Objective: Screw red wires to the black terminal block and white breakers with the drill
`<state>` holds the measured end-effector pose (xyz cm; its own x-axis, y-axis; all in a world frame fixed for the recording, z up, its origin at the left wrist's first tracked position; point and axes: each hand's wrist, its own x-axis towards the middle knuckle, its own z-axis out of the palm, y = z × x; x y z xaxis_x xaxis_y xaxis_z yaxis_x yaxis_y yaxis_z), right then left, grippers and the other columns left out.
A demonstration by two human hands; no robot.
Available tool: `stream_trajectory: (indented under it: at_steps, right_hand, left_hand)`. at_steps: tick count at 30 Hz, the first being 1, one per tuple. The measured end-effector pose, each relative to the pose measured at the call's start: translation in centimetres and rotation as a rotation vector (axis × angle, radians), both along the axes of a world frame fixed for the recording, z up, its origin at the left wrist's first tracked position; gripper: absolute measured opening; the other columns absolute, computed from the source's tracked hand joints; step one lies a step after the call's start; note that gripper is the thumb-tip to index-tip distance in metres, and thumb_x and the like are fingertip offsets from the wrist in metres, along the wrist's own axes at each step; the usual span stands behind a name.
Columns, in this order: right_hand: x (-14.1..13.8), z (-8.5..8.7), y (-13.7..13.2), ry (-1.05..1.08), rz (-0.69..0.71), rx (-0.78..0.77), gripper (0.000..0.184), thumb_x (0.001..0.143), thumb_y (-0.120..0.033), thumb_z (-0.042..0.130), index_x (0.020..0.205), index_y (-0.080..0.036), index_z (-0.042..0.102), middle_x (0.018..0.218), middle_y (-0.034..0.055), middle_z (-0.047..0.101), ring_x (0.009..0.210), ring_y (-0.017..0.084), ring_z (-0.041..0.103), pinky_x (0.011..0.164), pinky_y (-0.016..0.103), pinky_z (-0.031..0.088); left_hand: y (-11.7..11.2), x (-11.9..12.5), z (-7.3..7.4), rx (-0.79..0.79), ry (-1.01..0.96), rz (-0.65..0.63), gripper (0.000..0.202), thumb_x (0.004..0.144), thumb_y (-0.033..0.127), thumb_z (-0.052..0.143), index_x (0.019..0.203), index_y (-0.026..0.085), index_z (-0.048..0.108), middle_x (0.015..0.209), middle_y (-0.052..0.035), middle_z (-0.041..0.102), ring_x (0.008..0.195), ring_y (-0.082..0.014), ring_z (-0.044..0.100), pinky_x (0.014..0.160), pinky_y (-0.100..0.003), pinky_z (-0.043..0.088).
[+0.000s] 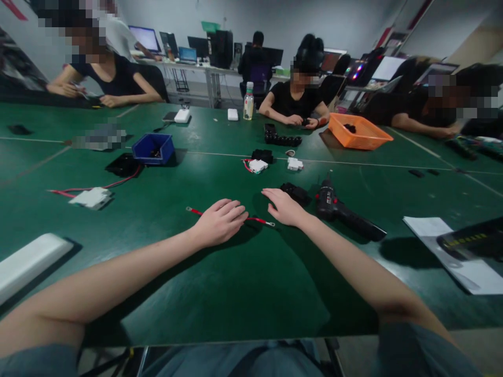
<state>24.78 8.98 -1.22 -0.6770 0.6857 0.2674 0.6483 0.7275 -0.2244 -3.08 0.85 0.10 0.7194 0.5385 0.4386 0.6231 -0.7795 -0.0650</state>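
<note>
A short red cable (259,220) with a metal ring terminal at each end lies across the green table. My left hand (223,222) rests palm down over its middle, fingers stretched and lying flat, hiding that part of the cable. To the right, my right hand (287,207) is open with its fingers extended and thumb apart, holding nothing visible. It is just beyond the cable's right terminal and beside a black plastic part (295,193). A black cordless screwdriver (341,209) lies further right.
Beyond my hands are white breaker-like modules (258,166), a black part (262,156) and an orange basket (359,137). On the left stand a blue bin (153,149) and a wired white module (92,199). Papers (467,262) lie at right. Several people sit around the table.
</note>
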Motion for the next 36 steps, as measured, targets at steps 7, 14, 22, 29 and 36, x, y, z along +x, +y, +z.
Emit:
stream_trajectory:
  at_steps: [7, 14, 22, 29, 36]
  right_hand:
    - [3.1, 0.3, -4.0, -0.025, 0.012, -0.025, 0.038, 0.095, -0.021, 0.046, 0.131, -0.017, 0.059, 0.134, 0.0145, 0.061, 0.126, 0.03, 0.055, 0.106, 0.053, 0.048]
    - [6.9, 1.2, -7.9, 0.053, -0.069, 0.043, 0.028, 0.096, -0.025, 0.049, 0.118, -0.023, 0.066, 0.119, 0.0114, 0.067, 0.114, 0.029, 0.062, 0.1, 0.052, 0.051]
    - [6.4, 1.2, -5.3, -0.039, -0.394, 0.311, 0.049, 0.094, -0.033, 0.052, 0.138, -0.011, 0.05, 0.14, 0.0228, 0.051, 0.132, 0.04, 0.044, 0.108, 0.059, 0.037]
    - [7.0, 0.9, -5.0, -0.135, -0.429, 0.296, 0.049, 0.094, -0.037, 0.054, 0.132, -0.007, 0.054, 0.129, 0.0225, 0.057, 0.116, 0.036, 0.053, 0.101, 0.051, 0.041]
    - [7.3, 1.4, -5.4, -0.072, -0.398, 0.273, 0.039, 0.095, -0.04, 0.054, 0.122, -0.012, 0.059, 0.118, 0.0192, 0.059, 0.111, 0.034, 0.055, 0.096, 0.047, 0.045]
  left_hand:
    - [0.0, -0.1, 0.0, -0.012, 0.1, -0.041, 0.034, 0.098, 0.022, 0.046, 0.127, 0.021, 0.062, 0.125, -0.0097, 0.067, 0.127, -0.0256, 0.054, 0.108, -0.046, 0.039]
    - [0.2, -0.1, -0.1, 0.04, 0.086, 0.02, 0.027, 0.1, 0.023, 0.043, 0.113, 0.022, 0.066, 0.113, -0.0077, 0.07, 0.117, -0.0238, 0.058, 0.106, -0.045, 0.039]
    - [0.3, 0.1, 0.1, 0.094, 0.042, 0.108, 0.021, 0.097, 0.025, 0.05, 0.104, 0.021, 0.069, 0.109, -0.0079, 0.07, 0.11, -0.0251, 0.061, 0.104, -0.05, 0.041]
    - [0.2, 0.0, 0.1, 0.172, 0.037, 0.141, 0.018, 0.095, 0.028, 0.054, 0.1, 0.021, 0.07, 0.109, -0.0067, 0.071, 0.112, -0.0256, 0.062, 0.107, -0.052, 0.041]
    - [0.4, 0.0, 0.1, 0.166, 0.067, 0.16, 0.019, 0.095, 0.028, 0.055, 0.101, 0.019, 0.07, 0.111, -0.0082, 0.069, 0.109, -0.0259, 0.061, 0.099, -0.046, 0.046]
